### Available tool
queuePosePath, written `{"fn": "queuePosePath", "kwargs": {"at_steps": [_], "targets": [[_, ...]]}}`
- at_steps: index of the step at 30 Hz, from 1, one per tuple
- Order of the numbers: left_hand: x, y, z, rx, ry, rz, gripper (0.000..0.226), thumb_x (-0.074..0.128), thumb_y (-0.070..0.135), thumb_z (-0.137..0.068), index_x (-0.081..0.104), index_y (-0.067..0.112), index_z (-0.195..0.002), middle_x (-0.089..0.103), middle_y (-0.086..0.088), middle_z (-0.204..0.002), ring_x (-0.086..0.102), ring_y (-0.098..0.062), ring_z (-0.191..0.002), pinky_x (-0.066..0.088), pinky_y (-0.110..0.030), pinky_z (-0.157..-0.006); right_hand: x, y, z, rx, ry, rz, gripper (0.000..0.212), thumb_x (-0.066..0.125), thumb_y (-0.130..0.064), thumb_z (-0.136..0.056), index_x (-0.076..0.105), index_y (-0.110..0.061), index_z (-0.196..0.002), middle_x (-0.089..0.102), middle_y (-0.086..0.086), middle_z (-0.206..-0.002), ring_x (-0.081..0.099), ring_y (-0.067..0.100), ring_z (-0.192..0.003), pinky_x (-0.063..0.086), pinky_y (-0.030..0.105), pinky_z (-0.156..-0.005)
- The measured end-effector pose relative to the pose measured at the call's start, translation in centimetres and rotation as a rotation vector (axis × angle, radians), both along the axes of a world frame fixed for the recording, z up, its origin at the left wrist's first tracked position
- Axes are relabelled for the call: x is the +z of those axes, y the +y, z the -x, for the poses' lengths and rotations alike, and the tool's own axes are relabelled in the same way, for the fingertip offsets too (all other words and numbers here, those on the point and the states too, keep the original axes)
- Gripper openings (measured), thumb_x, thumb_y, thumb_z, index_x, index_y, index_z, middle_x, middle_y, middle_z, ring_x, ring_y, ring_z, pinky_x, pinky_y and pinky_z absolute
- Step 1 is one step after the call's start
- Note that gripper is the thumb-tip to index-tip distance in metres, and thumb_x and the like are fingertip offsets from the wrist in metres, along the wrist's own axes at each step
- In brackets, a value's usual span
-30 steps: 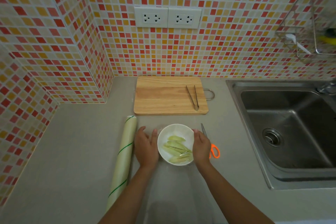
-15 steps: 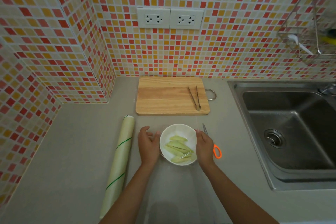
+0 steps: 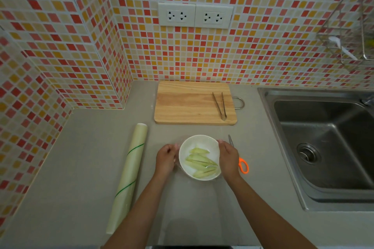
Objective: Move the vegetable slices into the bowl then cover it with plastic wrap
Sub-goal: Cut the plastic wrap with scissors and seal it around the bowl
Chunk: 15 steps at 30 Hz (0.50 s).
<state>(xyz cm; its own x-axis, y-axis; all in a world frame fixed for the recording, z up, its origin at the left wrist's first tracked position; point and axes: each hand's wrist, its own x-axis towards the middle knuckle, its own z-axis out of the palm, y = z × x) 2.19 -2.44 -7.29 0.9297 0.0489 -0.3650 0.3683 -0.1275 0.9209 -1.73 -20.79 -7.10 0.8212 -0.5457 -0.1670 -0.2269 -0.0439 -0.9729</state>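
A white bowl (image 3: 202, 141) stands on the grey counter and holds several pale green vegetable slices (image 3: 199, 162). A clear sheet of plastic wrap (image 3: 192, 208) lies over the bowl and trails toward me on the counter. My left hand (image 3: 166, 157) is at the bowl's left side, fingers curled on the wrap's edge. My right hand (image 3: 228, 155) is against the bowl's right rim and pinches the wrap there. The roll of plastic wrap (image 3: 129, 174) lies to the left of my left hand.
A wooden cutting board (image 3: 190, 103) with metal tongs (image 3: 220, 106) on it lies behind the bowl. Orange-handled scissors (image 3: 241, 164) lie just right of my right hand. A steel sink (image 3: 323, 147) fills the right side. Tiled walls close the back and left.
Both hands lay flat beside the bowl with straight fingers. Now their fingers are curled on the wrap at the bowl's sides. The bowl has stayed in place.
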Motion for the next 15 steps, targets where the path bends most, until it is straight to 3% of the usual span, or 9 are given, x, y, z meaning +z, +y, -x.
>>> {"fn": "queuePosePath", "kwargs": {"at_steps": [5,10,13,15], "targets": [[-0.3,-1.7,1.9,0.096,-0.144,-0.093,0.029,0.049,0.017,-0.097,0.043,0.012,-0.069,0.048,0.003,-0.064,0.043,-0.012,-0.063,0.035,-0.015,-0.054,0.0,-0.1,-0.4,0.022,0.013,0.001,0.035,0.046,-0.023,-0.098,0.069,-0.007,-0.077,0.062,0.002,-0.068,0.055,0.012,-0.066,0.044,0.029,-0.063],[-0.7,-1.9,3.3,0.144,-0.258,-0.353,0.013,0.049,0.023,-0.097,0.054,0.014,-0.089,0.058,-0.001,-0.092,0.055,-0.018,-0.08,0.044,-0.033,-0.067,0.1,0.0,-0.6,0.033,0.007,-0.019,0.034,0.046,-0.023,-0.098,0.071,-0.014,-0.077,0.065,0.0,-0.069,0.058,0.012,-0.068,0.047,0.028,-0.064],[-0.6,-1.4,3.7,0.103,-0.259,-0.584,0.033,0.049,0.036,-0.096,0.058,0.008,-0.112,0.058,-0.008,-0.108,0.054,-0.026,-0.101,0.045,-0.039,-0.079,0.4,0.1,-0.6,0.052,0.018,-0.015,0.034,0.046,-0.022,-0.099,0.072,-0.019,-0.077,0.066,-0.005,-0.069,0.059,0.01,-0.068,0.048,0.023,-0.062],[-0.4,-1.0,3.8,0.062,-0.313,-0.729,0.041,0.053,0.036,-0.094,0.056,0.004,-0.12,0.059,-0.015,-0.109,0.053,-0.033,-0.104,0.044,-0.043,-0.083,0.5,0.0,-0.6,0.046,0.024,-0.02,0.034,0.046,-0.021,-0.099,0.071,-0.018,-0.076,0.065,-0.003,-0.068,0.058,0.01,-0.068,0.047,0.018,-0.059]]}}
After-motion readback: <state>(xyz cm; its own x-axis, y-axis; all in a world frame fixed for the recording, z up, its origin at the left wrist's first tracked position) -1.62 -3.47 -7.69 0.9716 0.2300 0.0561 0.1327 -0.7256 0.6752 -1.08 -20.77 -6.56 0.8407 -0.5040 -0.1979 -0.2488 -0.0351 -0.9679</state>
